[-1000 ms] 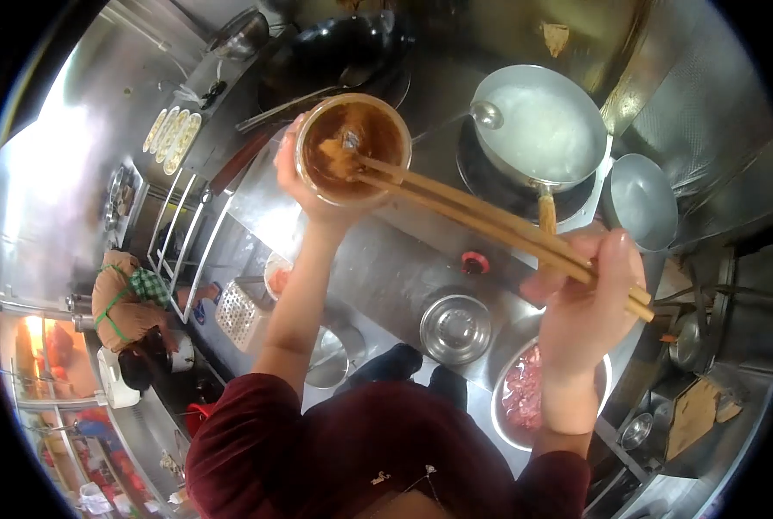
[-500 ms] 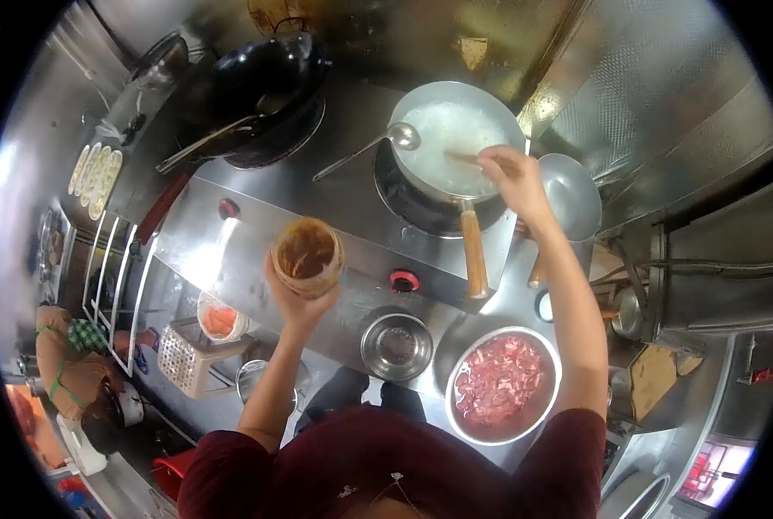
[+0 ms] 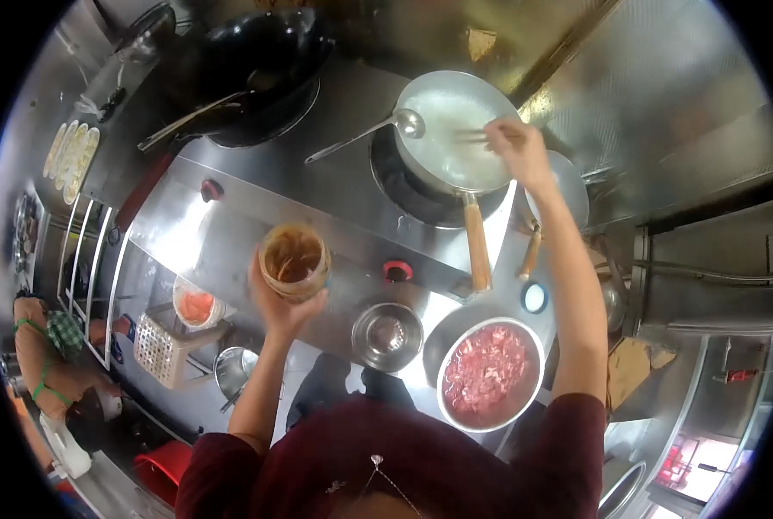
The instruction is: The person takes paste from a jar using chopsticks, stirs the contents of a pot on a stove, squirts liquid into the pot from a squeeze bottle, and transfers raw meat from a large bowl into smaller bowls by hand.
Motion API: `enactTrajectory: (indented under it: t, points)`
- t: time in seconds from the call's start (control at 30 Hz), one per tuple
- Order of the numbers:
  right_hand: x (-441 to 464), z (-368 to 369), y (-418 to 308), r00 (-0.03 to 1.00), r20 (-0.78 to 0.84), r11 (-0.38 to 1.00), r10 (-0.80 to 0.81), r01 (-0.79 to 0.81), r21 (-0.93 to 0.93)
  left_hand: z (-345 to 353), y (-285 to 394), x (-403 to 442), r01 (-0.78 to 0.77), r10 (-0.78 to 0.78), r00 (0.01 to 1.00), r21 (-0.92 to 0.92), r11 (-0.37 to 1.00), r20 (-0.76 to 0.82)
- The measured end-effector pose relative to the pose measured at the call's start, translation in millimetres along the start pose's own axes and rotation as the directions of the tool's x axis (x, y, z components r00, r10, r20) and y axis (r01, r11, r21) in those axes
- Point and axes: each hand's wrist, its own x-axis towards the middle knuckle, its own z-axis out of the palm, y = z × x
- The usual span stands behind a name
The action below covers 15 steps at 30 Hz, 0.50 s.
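My left hand [image 3: 284, 309] is wrapped round an uncapped jar [image 3: 295, 262] with brown paste inside, held above the counter's front edge. Over the saucepan [image 3: 414, 160], my right hand [image 3: 518, 149] grips chopsticks [image 3: 471, 136], their tips at the pale, cloudy liquid [image 3: 451, 112]. The pan sits on a dark burner, its wooden handle [image 3: 477, 242] pointing towards me. A ladle [image 3: 352, 140] rests across the pan's left rim, bowl over the liquid.
A black wok [image 3: 261, 78] with a utensil stands at the back left. Near me are a bowl of raw sliced meat [image 3: 487, 370] and a small steel bowl [image 3: 388, 337]. Another pan [image 3: 568, 192] lies right of the saucepan. A person [image 3: 57, 355] is at the far left.
My right hand has shifted slightly, with the chopsticks still over the pan. The jar, still in my left hand, sits a little further left in view. The whole view has shifted slightly.
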Motion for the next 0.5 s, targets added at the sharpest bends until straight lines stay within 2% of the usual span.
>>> enactTrajectory:
  t: [0.07, 0.1, 0.13, 0.2, 0.23, 0.27, 0.33, 0.37, 0.4, 0.47, 0.5]
  points:
    - [3.2, -22.1, 14.2, 0.996, -0.084, 0.895, -0.014, -0.025, -0.446, 1.5, 7.2, 11.4, -0.023, 0.023, 1.000, -0.002, 1.000, -0.005]
    - [-3.8, -25.1, 15.8, 0.998, -0.041, 0.880, -0.045, 0.021, -0.474, 6.5, 9.0, 14.5, 0.011, -0.014, 1.000, -0.165, 0.986, -0.015]
    - [-13.6, -14.1, 3.8, 0.997, 0.003, 0.926, -0.071, 0.067, -0.372, 7.0, 1.8, 16.2, 0.006, -0.006, 1.000, -0.024, 1.000, -0.012]
    - [-13.1, 3.3, -24.9, 0.991, 0.103, 0.988, 0.081, -0.066, -0.143, -0.4, -17.8, 5.4, 0.016, -0.026, 0.999, 0.274, 0.962, 0.035]
    - [-0.6, -1.8, 6.8, 0.998, 0.060, 0.991, 0.030, -0.021, -0.132, 1.7, -21.3, 2.3, 0.091, -0.100, 0.995, 0.221, 0.971, 0.029]
    - [4.5, -7.7, 8.4, 0.996, -0.072, 0.987, 0.058, -0.068, -0.147, -1.3, -21.4, -1.4, 0.067, -0.073, 0.997, 0.238, 0.969, 0.017]
    - [-2.6, -16.8, -0.2, 0.998, -0.011, 0.865, 0.068, -0.064, -0.497, 0.4, -25.7, -1.6, 0.000, 0.009, 0.999, 0.255, 0.967, -0.033]
    - [-10.8, -6.6, -12.0, 1.000, 0.005, 0.925, 0.008, -0.005, -0.380, 7.2, -39.0, -4.8, 0.134, -0.146, 0.986, -0.123, 0.983, -0.087]
    - [-12.4, 2.7, -17.6, 0.998, 0.044, 0.961, 0.044, -0.030, -0.275, 3.3, -50.0, -12.8, 0.156, -0.152, 0.986, 0.059, 0.986, -0.074]
    - [4.9, 0.4, 5.9, 1.000, -0.023, 1.000, 0.012, -0.012, -0.015, -7.7, -55.8, -14.2, 0.158, -0.158, 0.987, 0.423, 0.892, -0.036]
    - [8.2, -9.2, 19.7, 0.989, -0.132, 0.991, 0.063, -0.078, -0.113, -9.5, -65.8, -18.2, 0.181, -0.174, 0.983, 0.457, 0.871, -0.057]
